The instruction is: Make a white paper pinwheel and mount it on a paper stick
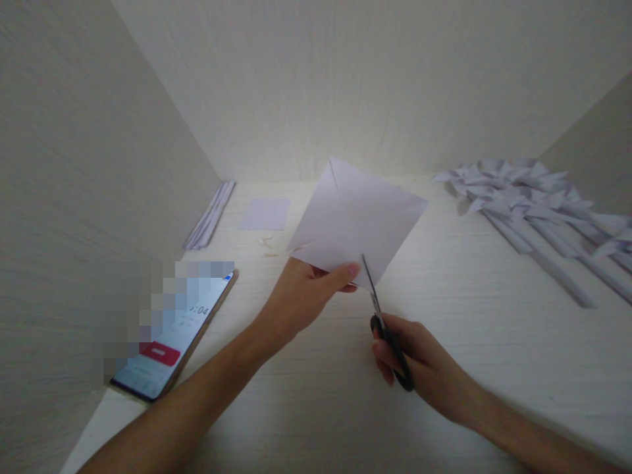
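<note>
My left hand [316,286] pinches a square white sheet of paper [370,204] near its lower edge, thumb on top and fingers underneath. The sheet is held above the table with one corner pointing toward me. Crease lines run across it, and a slit shows near its left corner. In my right hand [419,355] is a pair of scissors [394,345] with black handles. Their blades meet the paper at its near corner, one blade lying over the top face.
Folded paper pinwheels [523,191] with rolled paper sticks are heaped at the right. Paper strips or rolls [211,214] lie by the left wall, near a flat paper square [265,214] and small scraps [269,245]. A lit phone [182,342] leans at the left.
</note>
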Demonstrator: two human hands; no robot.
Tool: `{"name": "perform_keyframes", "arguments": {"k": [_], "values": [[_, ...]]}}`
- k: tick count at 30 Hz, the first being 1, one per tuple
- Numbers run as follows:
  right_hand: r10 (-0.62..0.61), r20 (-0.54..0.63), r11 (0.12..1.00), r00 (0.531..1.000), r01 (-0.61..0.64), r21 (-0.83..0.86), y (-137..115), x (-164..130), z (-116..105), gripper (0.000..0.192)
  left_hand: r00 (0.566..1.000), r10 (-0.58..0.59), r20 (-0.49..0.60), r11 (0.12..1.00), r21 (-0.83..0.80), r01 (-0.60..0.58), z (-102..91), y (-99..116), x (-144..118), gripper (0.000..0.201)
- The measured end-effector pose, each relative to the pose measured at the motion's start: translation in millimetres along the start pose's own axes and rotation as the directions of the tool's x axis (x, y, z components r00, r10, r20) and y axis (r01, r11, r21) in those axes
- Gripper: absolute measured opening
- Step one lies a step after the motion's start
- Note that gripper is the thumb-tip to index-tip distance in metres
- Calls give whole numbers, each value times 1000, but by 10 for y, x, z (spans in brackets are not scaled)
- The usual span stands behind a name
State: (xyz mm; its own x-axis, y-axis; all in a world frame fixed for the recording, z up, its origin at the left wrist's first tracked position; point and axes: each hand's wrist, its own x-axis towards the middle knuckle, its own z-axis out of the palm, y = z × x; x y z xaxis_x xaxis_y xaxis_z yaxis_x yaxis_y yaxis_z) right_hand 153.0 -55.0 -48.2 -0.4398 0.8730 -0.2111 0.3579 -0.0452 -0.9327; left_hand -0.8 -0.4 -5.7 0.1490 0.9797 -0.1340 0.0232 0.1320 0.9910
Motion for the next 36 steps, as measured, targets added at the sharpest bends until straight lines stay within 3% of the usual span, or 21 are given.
{"name": "perform_keyframes", "arguments": {"k": [6, 20, 36], "values": [[2, -1, 1000, 1000, -2, 3, -15, -5, 3, 34, 1000, -18, 2, 998, 59, 18, 11, 16, -16, 15], [9, -3, 1000, 1000, -8, 18, -15, -8, -1, 37, 997, 49, 61, 985, 162, -58, -5, -41, -8, 15], [8, -11, 1000, 1000, -7, 19, -20, -1, 8, 35, 996, 37, 86, 981, 188, -53, -5, -35, -21, 16]]}}
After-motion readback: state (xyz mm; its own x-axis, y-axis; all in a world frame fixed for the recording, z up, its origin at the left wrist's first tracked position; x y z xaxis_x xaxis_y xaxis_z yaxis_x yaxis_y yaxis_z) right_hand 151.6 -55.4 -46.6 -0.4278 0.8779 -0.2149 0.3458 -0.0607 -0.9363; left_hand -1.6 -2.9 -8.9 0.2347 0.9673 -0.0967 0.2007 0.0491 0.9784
